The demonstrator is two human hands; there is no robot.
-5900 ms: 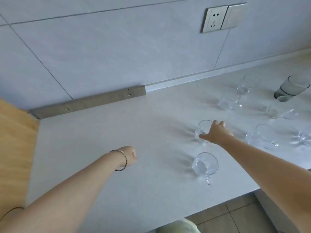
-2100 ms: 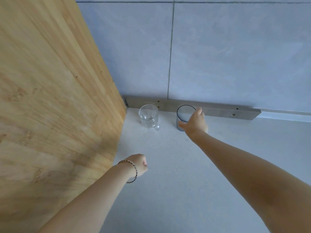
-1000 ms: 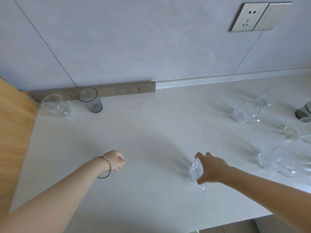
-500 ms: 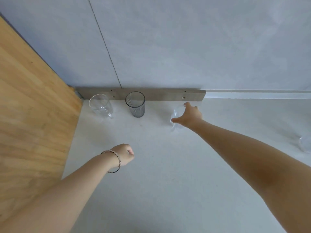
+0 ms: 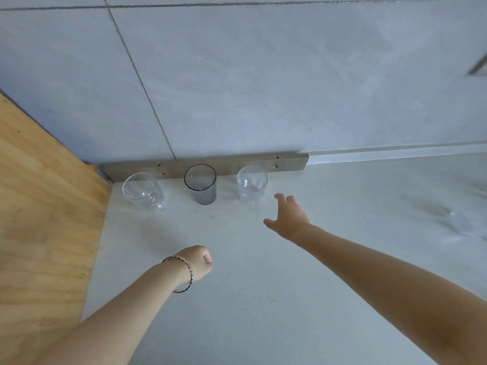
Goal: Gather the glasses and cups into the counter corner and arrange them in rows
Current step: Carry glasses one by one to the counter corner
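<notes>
Glasses stand in one row along the back of the pale surface (image 5: 263,299), by the grey strip (image 5: 205,164) at the wall's foot. Clear mug (image 5: 142,191) sits nearest the wooden side panel (image 5: 39,219), in the corner. Dark ribbed tumbler (image 5: 201,184) is next, upright, apart from the mug. Clear glass (image 5: 251,185) is third, upright, apart from the tumbler. Right hand (image 5: 288,219) hovers just beside that clear glass, not touching it, grip spread and empty, fingers loose. Left hand (image 5: 196,263) is over the surface nearer the front, grip curled into a loose fist, nothing visible in it; a thin bracelet (image 5: 184,272) circles its wrist. Another clear glass piece (image 5: 461,223) shows blurred at far right, well apart from the row; its shape is unclear.
</notes>
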